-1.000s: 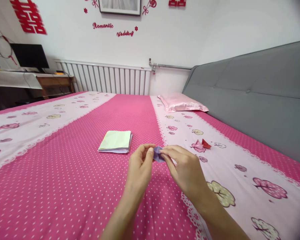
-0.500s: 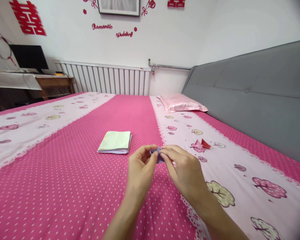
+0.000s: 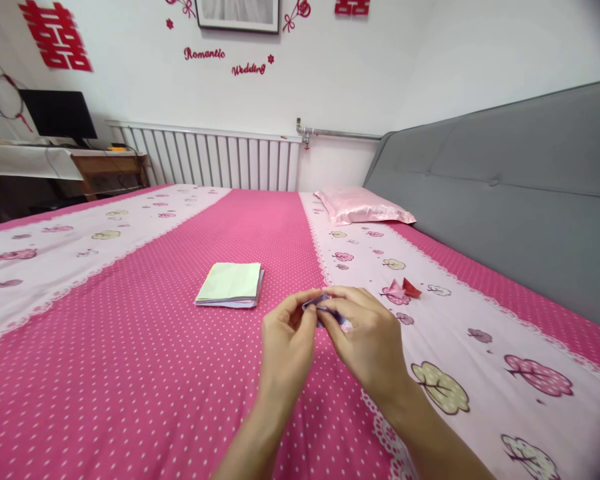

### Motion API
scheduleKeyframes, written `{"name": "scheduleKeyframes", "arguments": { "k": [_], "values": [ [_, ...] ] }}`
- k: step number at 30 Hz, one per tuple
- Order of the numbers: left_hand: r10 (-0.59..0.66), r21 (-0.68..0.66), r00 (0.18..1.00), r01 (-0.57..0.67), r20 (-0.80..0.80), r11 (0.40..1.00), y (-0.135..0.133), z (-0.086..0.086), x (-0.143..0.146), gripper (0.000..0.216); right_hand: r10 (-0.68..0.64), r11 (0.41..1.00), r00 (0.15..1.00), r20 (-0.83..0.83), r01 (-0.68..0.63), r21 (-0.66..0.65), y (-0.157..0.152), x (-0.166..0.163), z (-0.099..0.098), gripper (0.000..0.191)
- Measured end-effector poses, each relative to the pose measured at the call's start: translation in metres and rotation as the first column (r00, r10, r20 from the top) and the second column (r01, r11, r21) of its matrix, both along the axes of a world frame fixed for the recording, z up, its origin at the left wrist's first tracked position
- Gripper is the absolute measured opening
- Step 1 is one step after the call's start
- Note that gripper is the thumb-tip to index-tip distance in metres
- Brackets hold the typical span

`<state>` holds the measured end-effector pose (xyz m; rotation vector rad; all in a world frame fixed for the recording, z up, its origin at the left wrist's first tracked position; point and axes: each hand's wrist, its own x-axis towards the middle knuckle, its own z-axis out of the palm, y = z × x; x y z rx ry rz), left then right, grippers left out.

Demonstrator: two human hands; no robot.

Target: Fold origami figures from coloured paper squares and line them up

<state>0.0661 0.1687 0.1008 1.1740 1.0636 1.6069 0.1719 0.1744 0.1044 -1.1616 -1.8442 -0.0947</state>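
Between my two hands is a small piece of folded purple paper [image 3: 322, 303], held above the bed. My left hand [image 3: 291, 333] pinches its left side between thumb and fingers. From the right, my right hand [image 3: 367, 333] grips it too, with the thumb and index finger against the paper. Fingers cover much of the paper, so its full shape is hidden. To the left of my hands lies a stack of square paper [image 3: 230, 283], pale yellow-green on top. On the right, a pink folded paper piece [image 3: 395, 289] and a red one [image 3: 411, 288] sit side by side.
The bed has a pink dotted and tree-printed sheet [image 3: 130, 353]. A pink satin pillow [image 3: 365, 205] rests by the grey headboard [image 3: 510, 187]. Behind are a white radiator [image 3: 210, 157] and, at the far left, a desk with a monitor [image 3: 60, 115].
Both hands have stayed close together, shifting very slightly right. The purple paper has turned a little, and my right fingers now cover more of it.
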Motion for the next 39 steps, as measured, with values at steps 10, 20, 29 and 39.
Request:
{"name": "scheduleKeyframes", "arguments": {
  "k": [10, 20, 29, 39],
  "values": [
    [0.195, 0.042, 0.937, -0.191, -0.289, 0.981, 0.001, -0.008, -0.003, 0.020, -0.018, 1.000, 0.997, 0.078, 0.020, -0.014, -0.005, -0.001, 0.000, 0.018],
    [0.178, 0.019, 0.929, -0.182, -0.326, 0.983, 0.002, -0.009, -0.003, 0.022, -0.024, 0.997, 0.999, 0.045, 0.027, -0.066, -0.004, 0.000, 0.000, 0.017],
    [0.146, 0.005, 0.962, -0.149, -0.233, 0.989, 0.005, -0.014, -0.004, 0.022, -0.081, 0.989, 0.997, 0.004, 0.081, -0.121, -0.001, 0.001, 0.000, 0.013],
    [-0.041, -0.032, 0.992, 0.038, -0.121, 0.999, 0.005, -0.008, -0.003, 0.019, -0.019, 0.975, 1.000, 0.020, 0.023, -0.220, 0.000, 0.002, 0.004, 0.014]
  ]
}}
